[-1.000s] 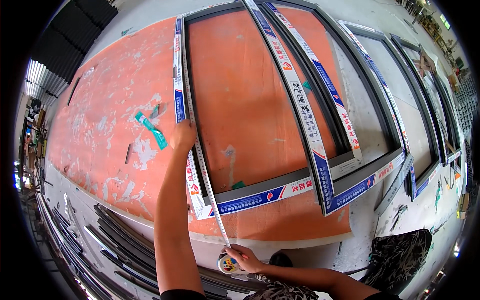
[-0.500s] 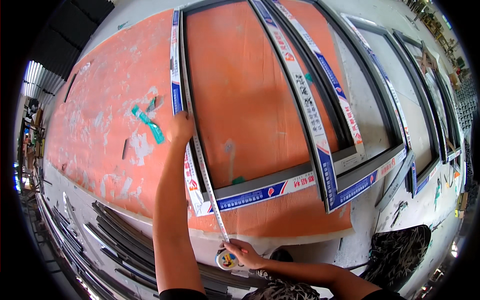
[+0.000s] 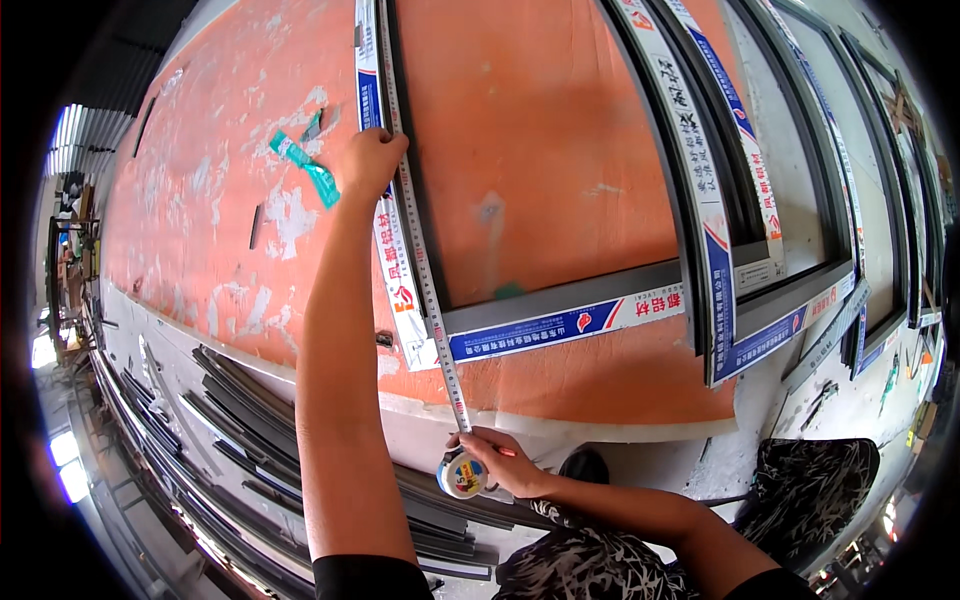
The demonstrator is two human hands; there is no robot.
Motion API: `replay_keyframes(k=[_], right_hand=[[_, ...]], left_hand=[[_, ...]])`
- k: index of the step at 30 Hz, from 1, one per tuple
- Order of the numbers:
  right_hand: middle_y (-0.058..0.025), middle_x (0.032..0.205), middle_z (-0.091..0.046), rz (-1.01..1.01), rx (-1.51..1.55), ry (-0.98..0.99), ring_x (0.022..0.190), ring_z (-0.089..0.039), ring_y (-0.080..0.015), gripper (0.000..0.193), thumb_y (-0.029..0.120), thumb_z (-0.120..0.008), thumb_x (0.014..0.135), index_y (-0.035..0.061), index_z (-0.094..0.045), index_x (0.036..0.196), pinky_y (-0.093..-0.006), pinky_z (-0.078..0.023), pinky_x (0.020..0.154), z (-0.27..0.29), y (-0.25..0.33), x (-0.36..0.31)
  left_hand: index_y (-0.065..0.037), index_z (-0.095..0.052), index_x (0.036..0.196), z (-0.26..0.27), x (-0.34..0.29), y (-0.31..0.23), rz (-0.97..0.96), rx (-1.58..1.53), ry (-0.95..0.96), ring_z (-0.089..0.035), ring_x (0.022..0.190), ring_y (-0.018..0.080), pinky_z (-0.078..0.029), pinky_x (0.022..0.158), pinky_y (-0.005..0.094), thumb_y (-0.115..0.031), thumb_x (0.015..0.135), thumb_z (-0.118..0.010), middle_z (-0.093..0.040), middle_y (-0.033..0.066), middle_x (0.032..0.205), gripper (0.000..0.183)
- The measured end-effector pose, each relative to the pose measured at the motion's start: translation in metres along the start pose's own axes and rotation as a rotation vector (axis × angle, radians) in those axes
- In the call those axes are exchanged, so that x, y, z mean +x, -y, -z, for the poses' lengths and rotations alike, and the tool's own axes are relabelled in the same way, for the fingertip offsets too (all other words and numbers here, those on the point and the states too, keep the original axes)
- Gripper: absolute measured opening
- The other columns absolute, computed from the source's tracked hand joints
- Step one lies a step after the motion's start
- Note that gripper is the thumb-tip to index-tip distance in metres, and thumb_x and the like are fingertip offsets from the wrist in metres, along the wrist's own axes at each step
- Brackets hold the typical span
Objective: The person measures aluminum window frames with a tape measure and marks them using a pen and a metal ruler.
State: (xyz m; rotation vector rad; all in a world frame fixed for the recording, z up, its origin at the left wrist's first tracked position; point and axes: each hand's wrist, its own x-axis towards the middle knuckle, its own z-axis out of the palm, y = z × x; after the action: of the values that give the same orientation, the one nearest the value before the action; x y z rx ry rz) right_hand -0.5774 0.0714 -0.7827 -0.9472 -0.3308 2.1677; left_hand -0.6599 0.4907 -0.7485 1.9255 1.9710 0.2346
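A large dark grey metal frame (image 3: pixel 580 285), its bars covered in blue, white and red protective film, lies on a worn orange sheet. Along its left bar runs the pale blade of a tape measure (image 3: pixel 463 474), reaching past the frame's near corner to the round white-and-blue case. My left hand (image 3: pixel 372 160) is closed over that bar and the blade, partway up; its fingertips are hidden. At the near end my right hand (image 3: pixel 505 465) grips the case, with a thin red stick (image 3: pixel 507 452), perhaps a pencil, also between its fingers.
More film-wrapped frames (image 3: pixel 835 190) lie to the right. Torn green tape (image 3: pixel 308 168) and a short dark strip (image 3: pixel 255 226) rest on the orange sheet (image 3: pixel 200 200). Long dark metal bars (image 3: pixel 250 430) are stacked at the near left. A leaf-patterned black seat (image 3: pixel 815 500) stands at the lower right.
The view has shifted, so the frame appears higher and farther right. Both hands keep roughly the same places along the frame and tape, with the same holds.
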Motion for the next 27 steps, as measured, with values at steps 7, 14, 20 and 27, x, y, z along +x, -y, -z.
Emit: replay_keyframes(k=[7,14,20,27], right_hand=[[-0.0045,0.104,-0.061,-0.03,0.007,0.014,0.096,-0.061,-0.0116,0.032,0.027,-0.043,0.102,0.0027,-0.06,0.112,-0.0266,-0.051,0.085,-0.005,0.008,0.001],[-0.0038,0.099,-0.06,-0.078,0.014,0.02,0.091,-0.061,-0.0099,0.032,0.029,-0.043,0.102,0.0042,-0.061,0.11,-0.0254,-0.052,0.08,-0.006,0.008,0.005],[-0.0026,0.101,-0.062,-0.13,0.062,0.022,0.091,-0.062,-0.0092,0.029,0.028,-0.047,0.101,0.005,-0.063,0.11,-0.0249,-0.052,0.079,-0.008,0.008,0.007],[-0.0025,0.1,-0.061,-0.149,0.059,0.03,0.089,-0.06,-0.009,0.03,0.028,-0.045,0.101,0.0049,-0.062,0.109,-0.0256,-0.051,0.078,-0.008,0.011,0.009]], left_hand=[[-0.004,-0.07,0.091,0.005,0.002,0.002,-0.026,0.019,-0.015,-0.066,0.079,0.0317,-0.051,0.074,0.0409,-0.04,0.076,-0.056,-0.068,0.0166,0.083,0.041],[-0.004,-0.071,0.092,0.003,0.006,0.005,-0.064,0.07,0.002,-0.067,0.079,0.0272,-0.05,0.075,0.0366,-0.042,0.078,-0.054,-0.069,0.0149,0.084,0.044],[-0.008,-0.071,0.097,0.002,0.009,0.01,-0.072,0.047,0.027,-0.067,0.081,0.0302,-0.052,0.076,0.0392,-0.041,0.077,-0.055,-0.07,0.0148,0.087,0.042],[-0.009,-0.072,0.096,-0.002,0.014,0.021,-0.16,0.058,-0.015,-0.068,0.08,0.03,-0.052,0.075,0.0388,-0.042,0.077,-0.055,-0.07,0.014,0.086,0.041]])
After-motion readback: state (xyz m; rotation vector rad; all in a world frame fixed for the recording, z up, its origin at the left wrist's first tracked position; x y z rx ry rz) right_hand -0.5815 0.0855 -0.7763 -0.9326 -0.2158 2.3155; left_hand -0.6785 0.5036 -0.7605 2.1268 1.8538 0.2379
